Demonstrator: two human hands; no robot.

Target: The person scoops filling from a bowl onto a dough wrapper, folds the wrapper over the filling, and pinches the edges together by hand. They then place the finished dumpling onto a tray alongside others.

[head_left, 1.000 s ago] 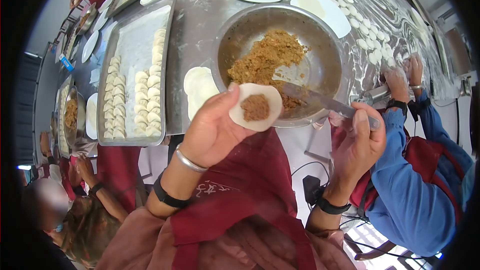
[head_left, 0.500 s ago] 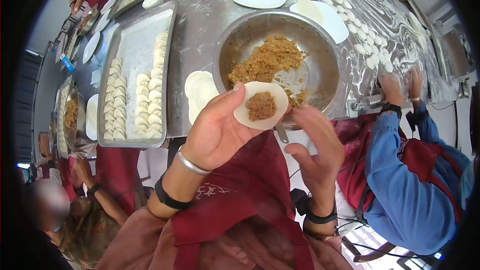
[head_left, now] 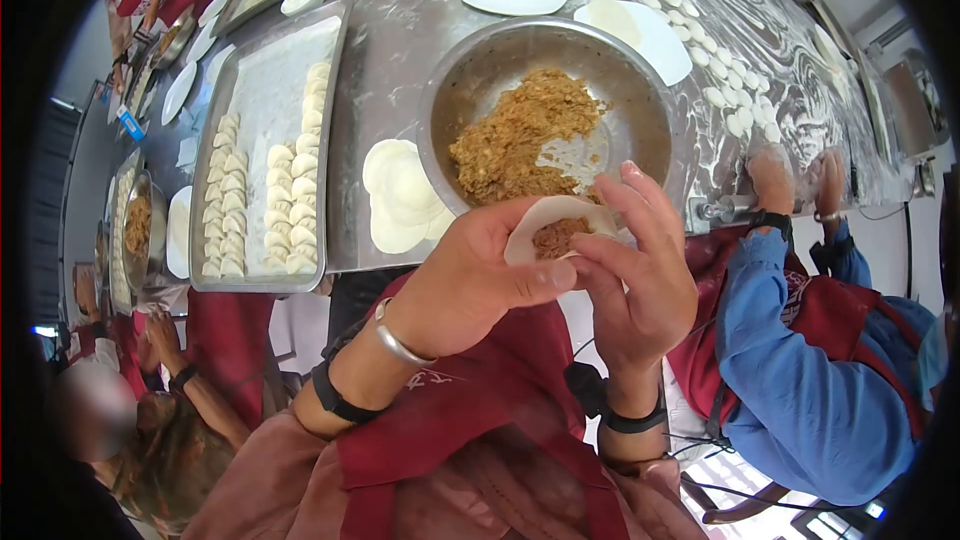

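Curving around brown filling point(head_left: 558, 237), dough wrapper point(head_left: 527, 229) is held just right of frame centre. Left side is cradled by left hand point(head_left: 470, 265), thumb laid along near edge. Lower right edge is pinched between thumb and fingertips of right hand point(head_left: 642, 285), other fingers raised. More filling point(head_left: 525, 130) is heaped in metal bowl point(head_left: 642, 135) above. Dumplings point(head_left: 304, 190) are lined up in tray point(head_left: 280, 60), left of frame.

Worktop point(head_left: 385, 80) lies open between tray point(head_left: 270, 75) and bowl point(head_left: 645, 130), beyond dough sheets point(head_left: 395, 195). The bowl stands in the hands' point(head_left: 640, 295) way ahead.
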